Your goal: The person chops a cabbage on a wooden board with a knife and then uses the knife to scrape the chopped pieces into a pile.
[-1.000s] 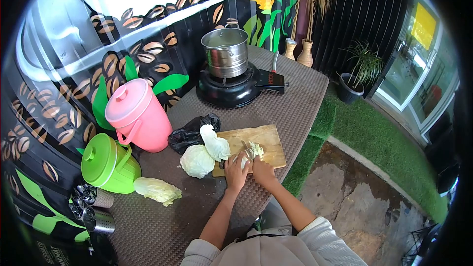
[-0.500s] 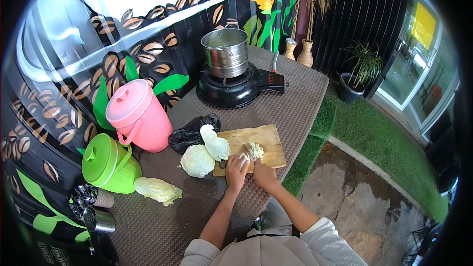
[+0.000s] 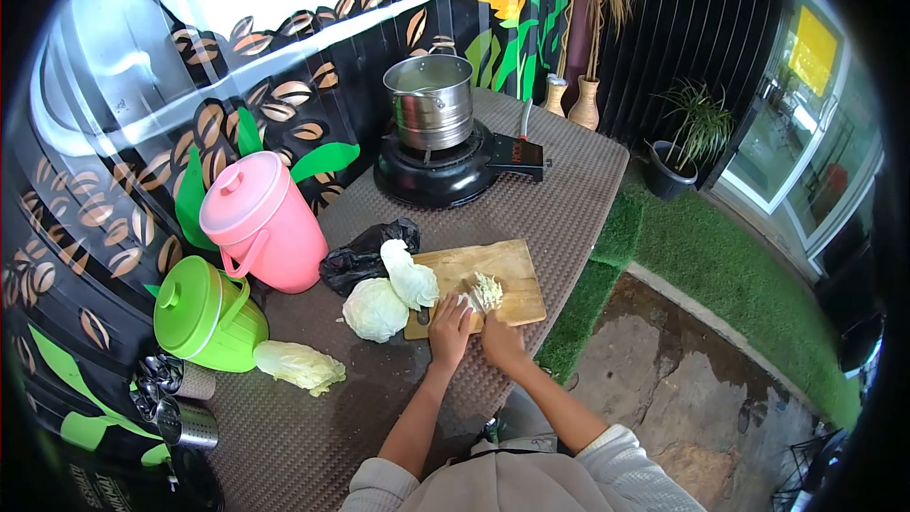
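On the wooden cutting board (image 3: 519,270) lies a small heap of shredded cabbage (image 3: 488,290). My left hand (image 3: 449,332) presses a pale cabbage piece (image 3: 464,301) onto the board, its fingers bent over it. Close beside it, my right hand (image 3: 501,341) is closed around the handle of a knife (image 3: 476,296); the handle is hidden in the fist and only part of the blade shows by the shreds. A round cabbage (image 3: 376,311) sits at the board's left edge, touching a loose cabbage leaf (image 3: 411,277).
Behind the cabbage lies a black plastic bag (image 3: 368,254). A metal pot (image 3: 429,104) stands on a black portable stove (image 3: 438,171) at the back. Leftward are a pink jug (image 3: 265,223), a green jug (image 3: 209,318), a napa cabbage (image 3: 300,367) and metal utensil holders (image 3: 193,425).
The whole view has shifted slightly left. Both hands stay at the board in nearly the same pose, with the right hand a touch closer to the left.
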Available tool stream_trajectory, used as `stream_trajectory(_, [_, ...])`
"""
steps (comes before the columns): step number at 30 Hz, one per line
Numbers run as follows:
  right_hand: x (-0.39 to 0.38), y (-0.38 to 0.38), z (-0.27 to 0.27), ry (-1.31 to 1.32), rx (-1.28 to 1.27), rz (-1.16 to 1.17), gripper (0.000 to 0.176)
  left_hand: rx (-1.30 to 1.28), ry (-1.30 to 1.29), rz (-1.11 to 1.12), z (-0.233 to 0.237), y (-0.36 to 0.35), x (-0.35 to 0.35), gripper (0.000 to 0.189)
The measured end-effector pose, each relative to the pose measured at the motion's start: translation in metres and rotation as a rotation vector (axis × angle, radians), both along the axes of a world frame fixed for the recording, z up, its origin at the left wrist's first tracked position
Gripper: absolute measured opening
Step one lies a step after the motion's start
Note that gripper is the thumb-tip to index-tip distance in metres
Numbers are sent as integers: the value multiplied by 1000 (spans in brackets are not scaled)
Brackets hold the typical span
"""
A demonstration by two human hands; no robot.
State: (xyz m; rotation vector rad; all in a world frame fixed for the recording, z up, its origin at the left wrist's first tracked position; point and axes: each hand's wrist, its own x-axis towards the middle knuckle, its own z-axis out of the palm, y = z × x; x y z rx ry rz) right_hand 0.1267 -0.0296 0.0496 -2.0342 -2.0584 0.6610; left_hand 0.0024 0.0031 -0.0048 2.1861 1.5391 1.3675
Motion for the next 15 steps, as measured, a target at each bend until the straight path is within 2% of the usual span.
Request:
stream_trajectory(2, [-9,-8,-21,42,55,-119,24,5,4,1,-1,2,0,23])
stream_trajectory(5, [-11,-4,-30,24,101,-122,24,3,0,6,1,0,-1,24])
stream_trajectory(7, [-6,6,-23,32,141,-116,24,2,-13,5,6,-2,1,25])
stream_trajectory(9, [7,19,-13,57,70,-21,25,-28,-9,7,12,-3,2,25])
stream_trajectory(13, [18,22,6,35,66,-3,27,38,83,-17,19,-3,1,25])
stream_trajectory(15, [19,15,16,104,92,-46,28,41,135,-4,21,-2,2,24])
